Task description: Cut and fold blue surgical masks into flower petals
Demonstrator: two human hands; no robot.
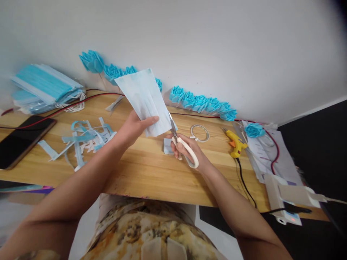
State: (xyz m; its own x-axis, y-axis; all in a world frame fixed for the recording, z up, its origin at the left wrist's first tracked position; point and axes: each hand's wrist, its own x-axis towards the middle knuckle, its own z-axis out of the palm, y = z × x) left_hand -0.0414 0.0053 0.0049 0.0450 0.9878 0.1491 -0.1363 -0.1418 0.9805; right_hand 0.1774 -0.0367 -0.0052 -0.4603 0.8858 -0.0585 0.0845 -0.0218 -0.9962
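Note:
My left hand [138, 126] pinches a pale blue sheet of mask fabric [148, 99], thumb on its front, and holds it up over the table. My right hand [189, 148] grips white-handled scissors [187, 150], fingers in the loops. Their blades meet the sheet's lower right edge, where a narrow strip shows beyond the blades. Under the right hand lies a small grey-blue piece [167, 146], partly hidden. To the left of the left arm is a heap of cut strips [81, 137], white and blue.
Blue fabric flowers [200, 103] line the wall. A stack of face masks [47, 85] and a phone [24, 139] lie left. On the right are a tape roll [200, 133], a yellow glue gun [236, 142], papers [284, 155] and a corded power strip [282, 198].

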